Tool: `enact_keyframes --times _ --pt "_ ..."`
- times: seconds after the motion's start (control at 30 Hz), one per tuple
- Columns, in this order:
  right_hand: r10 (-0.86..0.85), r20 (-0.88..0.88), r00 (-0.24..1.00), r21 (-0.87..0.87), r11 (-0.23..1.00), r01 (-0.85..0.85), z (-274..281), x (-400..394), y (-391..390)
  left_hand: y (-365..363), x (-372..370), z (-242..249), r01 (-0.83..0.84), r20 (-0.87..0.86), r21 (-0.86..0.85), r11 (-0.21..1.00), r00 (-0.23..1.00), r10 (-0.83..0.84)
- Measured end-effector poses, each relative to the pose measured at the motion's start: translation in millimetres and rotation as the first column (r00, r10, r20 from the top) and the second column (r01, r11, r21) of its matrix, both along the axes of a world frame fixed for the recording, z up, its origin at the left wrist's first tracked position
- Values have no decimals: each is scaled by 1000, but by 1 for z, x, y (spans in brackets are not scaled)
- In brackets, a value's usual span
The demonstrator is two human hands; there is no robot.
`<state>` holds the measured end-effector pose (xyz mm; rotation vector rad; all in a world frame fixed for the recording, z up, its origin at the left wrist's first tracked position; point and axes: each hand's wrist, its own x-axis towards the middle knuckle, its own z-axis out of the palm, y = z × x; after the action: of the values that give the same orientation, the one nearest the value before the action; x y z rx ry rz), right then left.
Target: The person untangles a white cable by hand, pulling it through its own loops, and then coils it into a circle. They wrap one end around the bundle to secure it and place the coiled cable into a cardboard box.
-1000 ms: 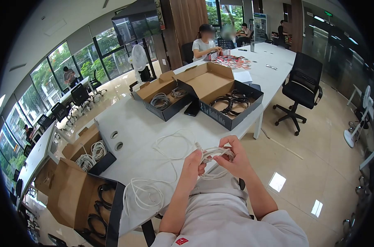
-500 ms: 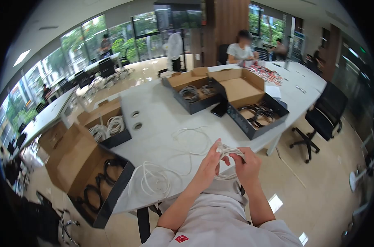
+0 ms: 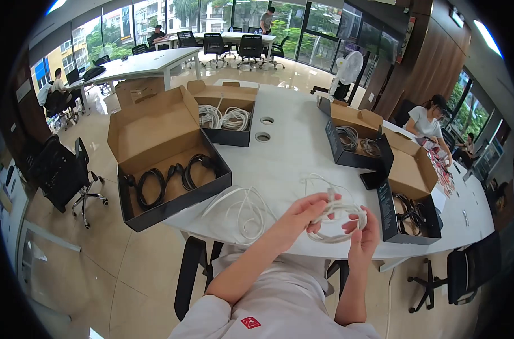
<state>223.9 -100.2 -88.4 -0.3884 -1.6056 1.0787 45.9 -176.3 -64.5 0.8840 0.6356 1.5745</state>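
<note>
A coiled white cable (image 3: pixel 337 236) hangs between my two hands, above the table's front edge. My left hand (image 3: pixel 309 213) is closed on the coil's left side, with the fingers pointing right. On the coil's right side my right hand (image 3: pixel 363 233) is closed too, its fingers curled round the loops. A loose white cable (image 3: pixel 250 212) lies on the white table (image 3: pixel 291 152), left of my hands. Part of it is hidden behind my left hand and forearm.
Two open boxes stand at the left, one with black cables (image 3: pixel 169 183), one with white cables (image 3: pixel 226 117). Two more boxes (image 3: pixel 356 148) (image 3: pixel 409 217) stand at the right, beside a black phone (image 3: pixel 372 180). Across the table a person (image 3: pixel 429 121) handles red and white items. Chairs stand around.
The view has swung left, so the boxes and table appear further right. My hands have moved apart a little on the white coil, and both still hold it.
</note>
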Motion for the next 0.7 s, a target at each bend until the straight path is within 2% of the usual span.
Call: enact_keyframes --times 0.07,0.13,0.17,0.23,0.27,0.33,0.47,0.57,0.7 --pt "90 36 995 -145 986 -84 -8 0 13 2 -3 0 -65 133 31 997 989 61" --pt "230 202 952 -274 946 -170 -12 5 22 9 -1 3 -124 314 53 991 944 101" --pt "301 245 922 -289 930 -227 -15 4 26 15 1 0 -129 344 84 988 934 93" --pt "332 197 923 -405 884 -231 -14 1 28 26 5 -8 -161 400 146 976 912 91" --pt "355 167 920 -459 854 -247 -14 -1 30 33 8 -12 -177 396 124 976 911 115" --pt "293 103 951 -489 847 -208 -21 -3 39 43 11 -22 -222 383 73 972 906 179" --pt "152 42 988 -512 852 -109 -27 -4 52 55 11 -39 -219 230 32 975 951 206" --pt "30 34 999 -460 888 -11 -27 -9 56 59 8 -36 -190 194 -5 982 963 188" --pt "-78 -8 997 -371 926 69 -25 -23 58 64 -3 -33 -186 61 7 982 981 185"
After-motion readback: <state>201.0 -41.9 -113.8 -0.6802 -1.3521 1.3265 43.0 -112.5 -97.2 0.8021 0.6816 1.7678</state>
